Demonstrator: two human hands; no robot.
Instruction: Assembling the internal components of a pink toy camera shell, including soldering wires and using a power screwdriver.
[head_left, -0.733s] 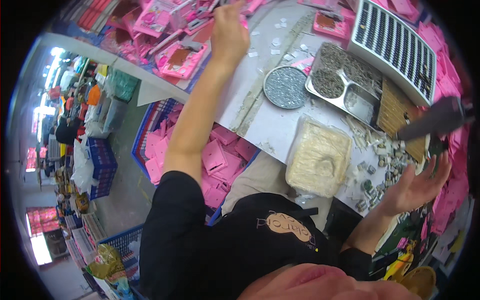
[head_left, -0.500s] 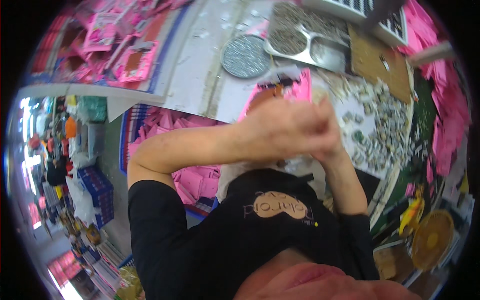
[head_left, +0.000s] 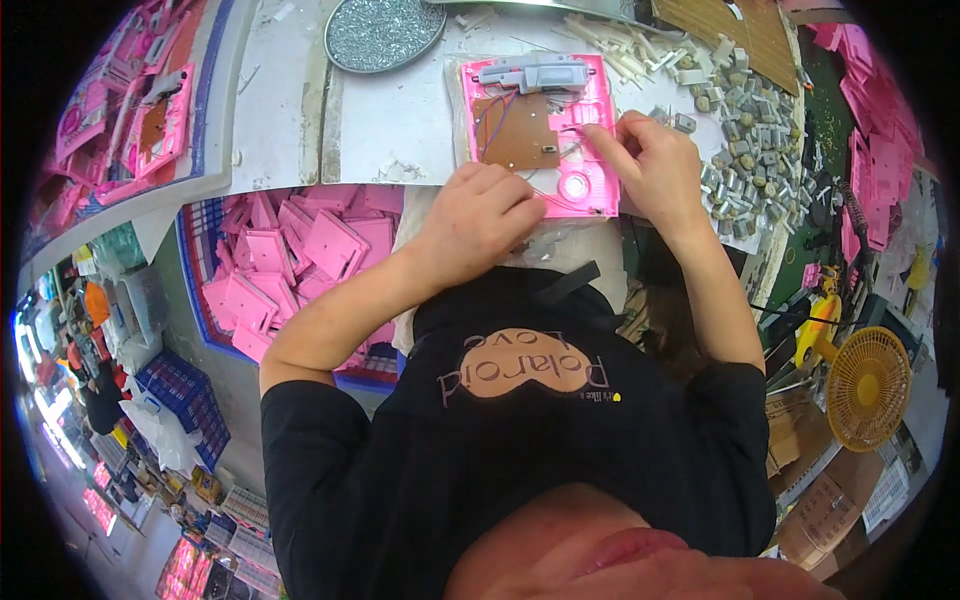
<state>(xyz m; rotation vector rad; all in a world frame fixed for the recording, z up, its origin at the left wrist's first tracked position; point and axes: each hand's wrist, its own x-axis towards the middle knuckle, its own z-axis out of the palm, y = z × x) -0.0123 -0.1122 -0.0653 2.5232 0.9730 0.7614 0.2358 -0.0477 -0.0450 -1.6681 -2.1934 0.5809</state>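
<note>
A pink plastic casing [head_left: 597, 95] lies open at the table's near edge. Inside it are a brown circuit board [head_left: 515, 135], a grey motor-like unit [head_left: 545, 76] along its far side, thin coloured wires and a round white-centred part [head_left: 573, 186]. My left hand [head_left: 482, 215] rests at the casing's near left corner, fingers curled closed; what they grip is hidden. Over the casing's right edge, my right hand [head_left: 655, 165] is closed in a pinch, with a thin red wire at its fingertips.
A round tray [head_left: 335, 45] of small metal pieces sits beyond the casing. Small grey motor-like parts [head_left: 750, 140] lie to the right, white plastic pieces [head_left: 630, 50] behind. Below the table's left side stands a blue crate [head_left: 198, 285] of pink panels [head_left: 330, 245]. A yellow fan [head_left: 868, 388] is at right.
My hands were together above the casing, left forearm across it; they have parted and come down to its two sides. The view has shifted, so the casing shows fully.
</note>
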